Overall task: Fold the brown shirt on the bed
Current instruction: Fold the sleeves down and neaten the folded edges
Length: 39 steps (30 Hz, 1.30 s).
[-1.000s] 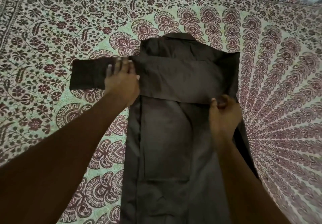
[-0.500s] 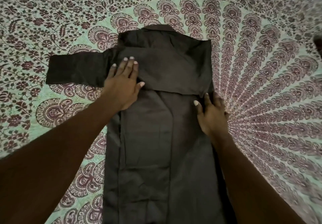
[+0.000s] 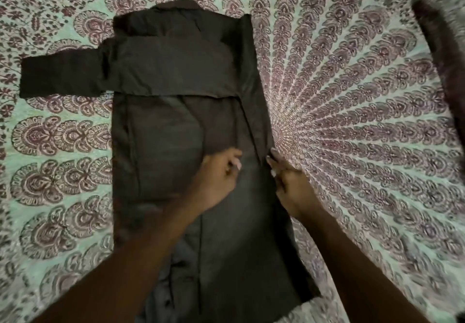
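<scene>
Brown shirt (image 3: 176,146) lay half folded on the bed (image 3: 352,121), one sleeve (image 3: 60,76) still out; left hand (image 3: 216,174) loosely curled, right hand (image 3: 289,179) pinching its edge.

One brown shirt (image 3: 176,126), two hands (left (image 3: 216,174), right (image 3: 289,184)), one bedsheet (image 3: 352,96).

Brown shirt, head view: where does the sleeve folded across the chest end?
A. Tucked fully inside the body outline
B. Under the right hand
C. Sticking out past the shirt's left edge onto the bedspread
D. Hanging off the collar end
C: the sleeve crosses the brown shirt and its cuff lies on the bedspread, beyond the shirt's left edge.
</scene>
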Available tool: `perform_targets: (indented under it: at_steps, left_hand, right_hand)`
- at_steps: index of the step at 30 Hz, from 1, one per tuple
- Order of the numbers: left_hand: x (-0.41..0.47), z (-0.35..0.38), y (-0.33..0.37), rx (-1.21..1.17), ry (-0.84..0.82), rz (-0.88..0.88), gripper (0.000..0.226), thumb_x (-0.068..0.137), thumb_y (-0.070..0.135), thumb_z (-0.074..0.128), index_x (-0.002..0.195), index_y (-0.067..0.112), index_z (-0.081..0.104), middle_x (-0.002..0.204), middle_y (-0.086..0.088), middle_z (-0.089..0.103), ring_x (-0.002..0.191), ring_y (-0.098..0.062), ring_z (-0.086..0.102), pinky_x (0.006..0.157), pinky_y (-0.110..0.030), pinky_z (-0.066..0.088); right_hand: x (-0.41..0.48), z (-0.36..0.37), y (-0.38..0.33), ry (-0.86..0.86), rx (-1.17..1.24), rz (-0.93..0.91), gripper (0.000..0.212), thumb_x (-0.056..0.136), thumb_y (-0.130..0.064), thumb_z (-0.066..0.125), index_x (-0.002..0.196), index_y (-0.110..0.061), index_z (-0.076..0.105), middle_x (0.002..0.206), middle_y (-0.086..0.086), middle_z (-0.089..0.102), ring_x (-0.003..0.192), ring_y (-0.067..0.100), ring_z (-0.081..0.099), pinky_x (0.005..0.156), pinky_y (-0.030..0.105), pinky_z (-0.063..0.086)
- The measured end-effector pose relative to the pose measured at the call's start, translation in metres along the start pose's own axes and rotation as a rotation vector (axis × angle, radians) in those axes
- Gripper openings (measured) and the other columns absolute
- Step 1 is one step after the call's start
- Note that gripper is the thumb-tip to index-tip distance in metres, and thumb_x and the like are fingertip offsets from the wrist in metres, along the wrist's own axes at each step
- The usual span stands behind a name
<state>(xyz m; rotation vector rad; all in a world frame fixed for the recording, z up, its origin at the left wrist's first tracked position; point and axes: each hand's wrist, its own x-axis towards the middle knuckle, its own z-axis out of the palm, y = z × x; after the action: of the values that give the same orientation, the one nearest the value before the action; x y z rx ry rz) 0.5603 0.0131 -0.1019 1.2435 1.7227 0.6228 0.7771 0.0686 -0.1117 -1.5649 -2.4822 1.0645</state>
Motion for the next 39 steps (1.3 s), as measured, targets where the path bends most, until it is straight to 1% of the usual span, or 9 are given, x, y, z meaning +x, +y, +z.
perform_targets:
  at_steps: [4, 7, 14, 17, 21, 24, 27, 34, 39]
  left_hand:
    - [-0.065, 0.099, 0.011, -0.389, -0.065, -0.449, 0.04, 0.067, 0.053, 0.067, 0.1, 0.031, 0.066, 0.092, -0.006, 0.078, 0.091, -0.031, 0.076, 0.089, -0.053, 0.061]
    - [-0.101, 0.141, 0.036, -0.35, -0.092, -0.539, 0.061, 0.056, 0.066, 0.073, 0.103, 0.029, 0.063, 0.092, 0.003, 0.078, 0.093, -0.019, 0.075, 0.089, -0.042, 0.061]
    - [-0.142, 0.189, 0.05, -0.305, 0.095, -0.771, 0.03, 0.083, 0.015, 0.084, 0.08, 0.026, 0.057, 0.087, 0.001, 0.07, 0.094, -0.027, 0.073, 0.081, -0.038, 0.061]
    - [-0.157, 0.186, 0.045, -0.106, 0.125, -0.71, 0.016, 0.089, 0.019, 0.08, 0.097, 0.013, 0.069, 0.098, -0.004, 0.074, 0.102, -0.027, 0.072, 0.081, -0.029, 0.053]
    - [-0.177, 0.184, 0.036, -0.169, 0.149, -0.746, 0.016, 0.088, 0.014, 0.082, 0.093, 0.013, 0.068, 0.088, -0.005, 0.068, 0.082, -0.023, 0.074, 0.072, -0.03, 0.062]
    - [-0.189, 0.184, 0.031, -0.261, 0.189, -0.76, 0.019, 0.088, 0.003, 0.08, 0.085, 0.009, 0.062, 0.083, -0.009, 0.066, 0.055, -0.003, 0.063, 0.047, -0.012, 0.052]
    - [-0.196, 0.186, 0.021, -0.326, 0.265, -0.766, 0.024, 0.089, 0.001, 0.079, 0.078, 0.012, 0.061, 0.088, -0.017, 0.07, 0.049, -0.01, 0.07, 0.047, -0.019, 0.056]
    - [-0.198, 0.175, 0.007, -0.282, 0.223, -0.778, 0.031, 0.087, 0.019, 0.081, 0.072, 0.02, 0.055, 0.082, -0.013, 0.066, 0.069, -0.032, 0.076, 0.068, -0.046, 0.065]
    - [-0.204, 0.164, 0.018, 0.47, 0.108, -0.526, 0.059, 0.077, 0.045, 0.084, 0.121, 0.025, 0.049, 0.124, -0.008, 0.058, 0.115, -0.034, 0.059, 0.085, -0.045, 0.051]
  right_hand:
    - [-0.042, -0.001, 0.015, 0.094, 0.068, 0.032, 0.057, 0.083, 0.003, 0.048, 0.136, -0.003, 0.066, 0.142, 0.016, 0.064, 0.125, 0.03, 0.066, 0.114, 0.035, 0.048]
    - [-0.07, -0.002, 0.022, 0.062, 0.124, -0.004, 0.061, 0.076, 0.011, 0.047, 0.131, -0.003, 0.07, 0.131, 0.013, 0.068, 0.115, 0.023, 0.068, 0.108, 0.028, 0.052]
    - [-0.104, -0.004, 0.053, -0.054, 0.25, -0.029, 0.045, 0.09, 0.019, 0.059, 0.125, -0.005, 0.074, 0.132, 0.003, 0.064, 0.114, -0.004, 0.062, 0.101, 0.006, 0.044]
    - [-0.114, 0.001, 0.056, -0.097, 0.261, -0.059, 0.034, 0.093, 0.015, 0.063, 0.12, -0.002, 0.072, 0.129, 0.003, 0.057, 0.095, -0.007, 0.063, 0.088, 0.008, 0.051]
    - [-0.129, 0.013, 0.051, -0.134, 0.143, -0.16, 0.045, 0.086, 0.008, 0.074, 0.129, -0.004, 0.07, 0.148, 0.008, 0.044, 0.119, 0.017, 0.057, 0.102, 0.003, 0.04]
    - [-0.138, 0.021, 0.054, -0.142, -0.003, -0.197, 0.052, 0.082, -0.01, 0.084, 0.132, -0.014, 0.071, 0.153, 0.01, 0.042, 0.127, 0.035, 0.05, 0.109, 0.042, 0.051]
    - [-0.14, 0.026, 0.051, -0.086, -0.109, -0.238, 0.049, 0.085, -0.021, 0.083, 0.132, -0.02, 0.07, 0.155, 0.013, 0.042, 0.131, 0.038, 0.046, 0.104, 0.055, 0.053]
    - [-0.14, 0.037, 0.05, -0.104, -0.389, -0.395, 0.046, 0.092, -0.037, 0.071, 0.137, -0.03, 0.064, 0.166, 0.003, 0.033, 0.146, 0.032, 0.03, 0.104, 0.056, 0.043]
    - [-0.129, 0.031, 0.049, -0.194, -0.508, -0.427, 0.05, 0.091, -0.041, 0.068, 0.139, -0.027, 0.062, 0.164, 0.007, 0.038, 0.152, 0.028, 0.032, 0.108, 0.057, 0.036]
